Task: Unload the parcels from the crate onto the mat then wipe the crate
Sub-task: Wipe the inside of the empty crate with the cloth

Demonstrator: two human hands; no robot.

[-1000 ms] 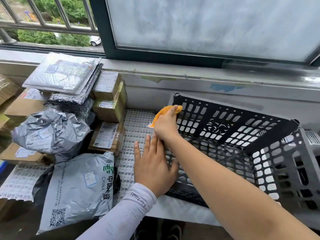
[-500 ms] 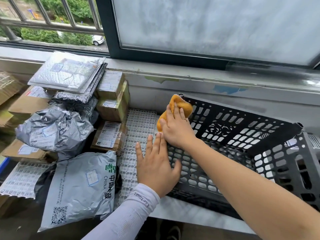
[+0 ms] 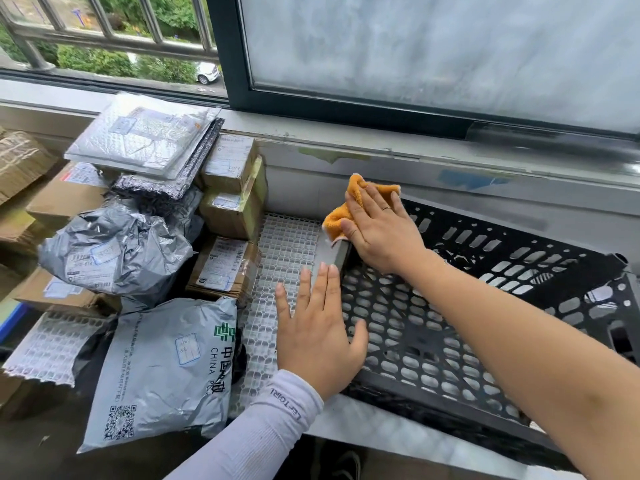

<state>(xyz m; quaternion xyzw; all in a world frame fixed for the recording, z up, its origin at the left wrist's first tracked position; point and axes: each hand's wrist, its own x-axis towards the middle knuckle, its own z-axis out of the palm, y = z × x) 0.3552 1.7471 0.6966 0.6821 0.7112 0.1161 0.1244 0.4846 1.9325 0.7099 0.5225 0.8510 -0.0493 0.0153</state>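
A black perforated crate (image 3: 446,348) lies tipped on its side at the right, with nothing inside it. My right hand (image 3: 377,230) presses an orange cloth (image 3: 341,221) flat against the crate's far left corner, fingers straight. My left hand (image 3: 320,332) rests flat on the crate's left edge, fingers spread. Parcels are stacked at the left on the white lattice mat (image 3: 287,251): grey poly bags (image 3: 162,368), brown boxes (image 3: 232,188) and bubble mailers (image 3: 145,133).
A windowsill (image 3: 415,150) and a dark-framed frosted window (image 3: 433,53) run along the back. More cardboard boxes (image 3: 20,161) pile up at the far left. A white shelf edge (image 3: 398,434) lies under the crate's near side.
My right hand has flattened onto the cloth and slid it up over the crate's corner. My left hand keeps its place on the crate's edge.
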